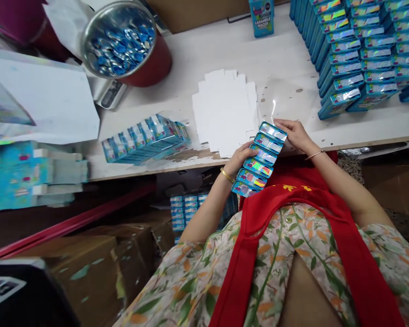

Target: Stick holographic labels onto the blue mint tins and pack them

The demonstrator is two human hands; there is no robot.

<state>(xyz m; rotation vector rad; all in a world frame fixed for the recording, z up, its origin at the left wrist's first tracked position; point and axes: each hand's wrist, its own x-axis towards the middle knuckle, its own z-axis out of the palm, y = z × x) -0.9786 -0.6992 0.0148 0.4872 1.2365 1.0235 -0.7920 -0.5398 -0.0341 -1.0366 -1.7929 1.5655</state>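
A row of several blue candy tins [259, 167] with shiny label strips is held at a slant over the table's near edge. My left hand [240, 160] is closed around the left side of the row, its thumb over the tins. At the far end my right hand [295, 135] has its fingers bent beside the top tin, where they appear to pinch clear plastic film [273, 108]. The film glints just above those fingertips; how far it covers the tins is hard to see. Beyond the row lies a spread of white cards [225, 111].
Wrapped blue packs [143, 141] lie left on the table [204, 50]. Behind them stands a metal pot [122, 41] of small blue-silver pieces. Stacked blue tins [344, 59] fill the far right, and a single tin [261, 18] stands at the back. Cardboard boxes [85, 268] are below left.
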